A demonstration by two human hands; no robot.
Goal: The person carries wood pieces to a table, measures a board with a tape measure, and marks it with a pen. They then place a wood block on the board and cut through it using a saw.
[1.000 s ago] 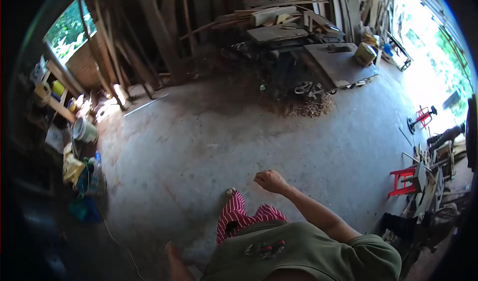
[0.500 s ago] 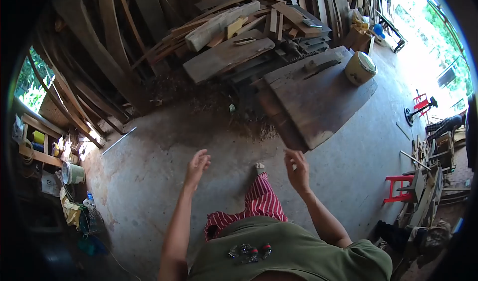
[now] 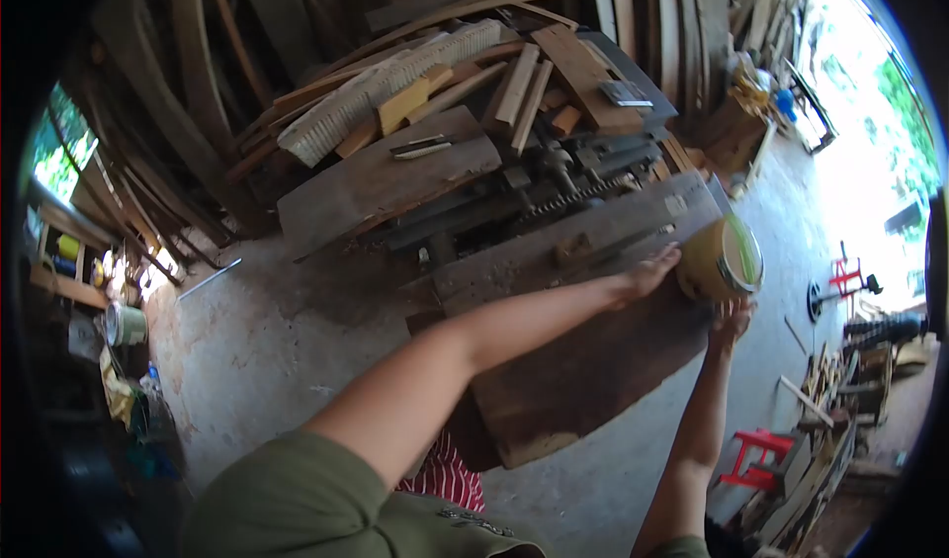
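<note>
A yellowish bucket [image 3: 700,266] with a pale rim and something green showing at its mouth stands at the right end of a wide dark wooden board [image 3: 593,360]. My left hand [image 3: 647,274] reaches across the board to the bucket's left side, fingers stretched out and apart from the thumb. On the near side of the bucket, my right hand [image 3: 731,321] has its fingers raised against the lower wall, slightly spread. Behind the board lies a machine with a threaded metal rod [image 3: 578,197].
Planks and offcuts [image 3: 395,93] are heaped behind the machine, with tall boards leaning at the back. A red stool [image 3: 759,457] and scrap wood [image 3: 830,400] lie to the right. A metal rod [image 3: 210,279] rests on the concrete floor at left.
I have come closer to the board. Both hands have moved from over the floor, forward and right, to the bucket, which has not visibly left its place on the board.
</note>
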